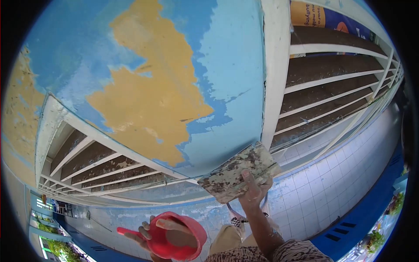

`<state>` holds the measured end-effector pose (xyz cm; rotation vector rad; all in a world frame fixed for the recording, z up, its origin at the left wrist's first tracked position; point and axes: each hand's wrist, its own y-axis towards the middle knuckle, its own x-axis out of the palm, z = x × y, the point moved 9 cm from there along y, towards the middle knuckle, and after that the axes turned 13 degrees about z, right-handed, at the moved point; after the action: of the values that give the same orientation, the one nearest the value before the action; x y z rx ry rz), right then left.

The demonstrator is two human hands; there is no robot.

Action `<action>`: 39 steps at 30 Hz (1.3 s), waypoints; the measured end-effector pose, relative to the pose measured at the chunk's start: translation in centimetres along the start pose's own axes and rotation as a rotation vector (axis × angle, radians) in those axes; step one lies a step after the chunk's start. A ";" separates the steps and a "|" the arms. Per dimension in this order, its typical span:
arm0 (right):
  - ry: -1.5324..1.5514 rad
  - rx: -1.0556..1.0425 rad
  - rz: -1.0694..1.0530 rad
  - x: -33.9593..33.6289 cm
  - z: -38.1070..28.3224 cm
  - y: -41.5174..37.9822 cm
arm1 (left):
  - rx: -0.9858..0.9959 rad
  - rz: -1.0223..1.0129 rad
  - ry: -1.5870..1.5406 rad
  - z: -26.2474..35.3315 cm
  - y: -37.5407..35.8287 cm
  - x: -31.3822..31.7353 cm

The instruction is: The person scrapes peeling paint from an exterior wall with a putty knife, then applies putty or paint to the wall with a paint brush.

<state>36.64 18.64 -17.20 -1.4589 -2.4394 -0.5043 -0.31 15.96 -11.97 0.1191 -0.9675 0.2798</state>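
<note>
My left hand (146,231) is wrapped round a red plastic dipper (198,229), its thumb over the rim and its fingers by the handle. Something smooth and brownish-grey shows inside the dipper. In my right hand (254,192) is a flat rectangular plastering trowel (227,179), its face blotched with dried paint and filler. The thumb presses on the near face; the other fingers are hidden behind. The trowel's upper edge is right at the lower corner of the painted wall (227,144), beside the white window frame. Yellow and two shades of blue show in patches on the wall.
White slatted window frames (279,65) flank the wall on the right, with another slatted frame (87,153) at lower left. White tiles (314,196) cover the lower wall. Below runs a blue floor (362,214), with potted plants (375,240) at the right edge.
</note>
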 end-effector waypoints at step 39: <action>0.297 -0.077 0.104 6.3 -9.6 4.2 | -0.062 -0.112 0.062 -0.1 4.8 -3.2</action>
<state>37.77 21.49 -5.35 -1.4161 -2.1244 -0.7413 -3.26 20.01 -14.79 0.1073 -0.9040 0.1496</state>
